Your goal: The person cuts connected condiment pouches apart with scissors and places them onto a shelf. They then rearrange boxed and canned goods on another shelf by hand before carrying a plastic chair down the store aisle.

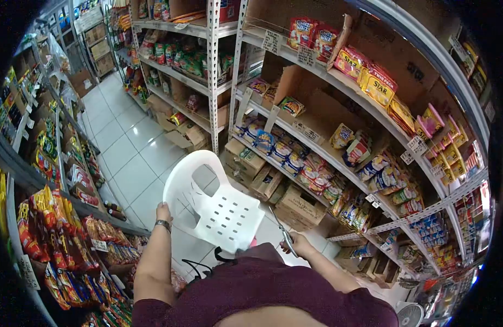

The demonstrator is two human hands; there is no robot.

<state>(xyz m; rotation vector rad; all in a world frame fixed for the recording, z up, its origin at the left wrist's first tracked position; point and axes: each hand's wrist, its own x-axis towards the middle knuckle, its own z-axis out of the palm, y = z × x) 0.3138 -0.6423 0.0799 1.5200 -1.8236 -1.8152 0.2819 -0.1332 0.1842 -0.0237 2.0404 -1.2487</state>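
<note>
My left hand (pixel 163 213) grips the edge of the backrest of a white plastic chair (pixel 229 215). The chair stands tilted in view on the tiled floor, its seat pierced with rows of slots. In my right hand (pixel 296 244) is a slim silver tool (pixel 287 237) with a narrow dark tip pointing up and away; its exact kind is unclear. The tool is just right of the chair seat, apart from it. Part of the chair's lower side is hidden by my body.
Metal shelves (pixel 213 71) with packaged food rise ahead and to the right. Cardboard boxes (pixel 300 207) sit under them. Snack packs (pixel 47 218) hang close on the left. A tiled aisle (pixel 126 147) runs away at upper left. A fan (pixel 410 315) is at lower right.
</note>
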